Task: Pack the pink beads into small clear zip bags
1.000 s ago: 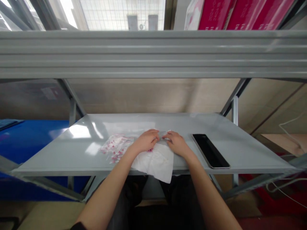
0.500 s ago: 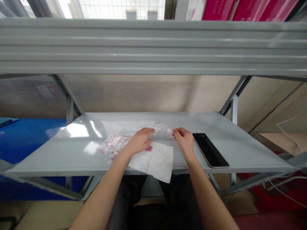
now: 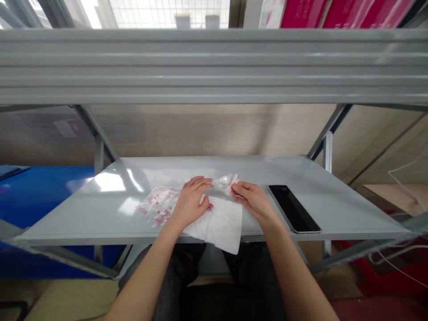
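My right hand [image 3: 252, 198] pinches the red-lined edge of some clear zip bags [image 3: 223, 183], which look crumpled and without contents. My left hand [image 3: 192, 203] reaches to their left end with its fingers stretched out and the thumb apart; whether the fingertips touch the plastic I cannot tell. Below it lies a white cloth or paper sheet [image 3: 222, 225], its front corner hanging over the table edge. A few small pink beads [image 3: 210, 206] rest on the sheet beside my left thumb. Left of that hand, a heap of clear bags with pink beads [image 3: 158, 207] is partly hidden by it.
A black tablet [image 3: 294, 208] lies right of my right hand. The grey table [image 3: 337, 200] has metal struts at both sides, and a ribbed grey beam [image 3: 214, 67] crosses above it. Pink boxes [image 3: 351, 15] stand on the upper shelf.
My right hand has moved slightly left and turned, bringing the zip bags' red-lined edge closer to my left hand. The bags look more bunched up. My left hand has barely shifted.
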`<state>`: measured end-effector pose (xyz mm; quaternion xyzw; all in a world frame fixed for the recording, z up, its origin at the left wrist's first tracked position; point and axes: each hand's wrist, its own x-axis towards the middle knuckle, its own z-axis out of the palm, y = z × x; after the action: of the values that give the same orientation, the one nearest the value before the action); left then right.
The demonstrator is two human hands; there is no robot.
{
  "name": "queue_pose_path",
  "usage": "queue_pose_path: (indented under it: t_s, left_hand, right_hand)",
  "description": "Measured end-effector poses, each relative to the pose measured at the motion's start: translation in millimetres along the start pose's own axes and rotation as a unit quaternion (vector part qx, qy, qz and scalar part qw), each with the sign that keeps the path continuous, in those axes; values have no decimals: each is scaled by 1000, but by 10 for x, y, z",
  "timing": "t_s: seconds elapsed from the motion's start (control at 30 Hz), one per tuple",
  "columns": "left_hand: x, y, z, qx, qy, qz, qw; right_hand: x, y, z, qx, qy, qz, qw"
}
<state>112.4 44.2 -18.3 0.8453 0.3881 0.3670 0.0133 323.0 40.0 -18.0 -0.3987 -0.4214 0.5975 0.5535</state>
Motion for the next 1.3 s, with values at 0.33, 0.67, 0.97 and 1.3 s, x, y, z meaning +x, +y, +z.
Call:
queue_pose_path:
  t_s: [0.33,0.67,0.97,1.3]
  left_hand:
    - [-43,418,-137,-279,3,-127,952]
    - [-116,420,-174,-322,-61,-157,932]
    - [-231,390,-18,-22,90,-93,991]
    - [-176,391,-119,-96,30,47,994]
  right_hand:
    - [-199,66,329,-145,-154,-81,974]
    - [-240,32,308,-101,-195,-17,975]
    - [-257,26,366,-317,-33,-169,933]
    - [-265,0,368,-229,-108,-157,955]
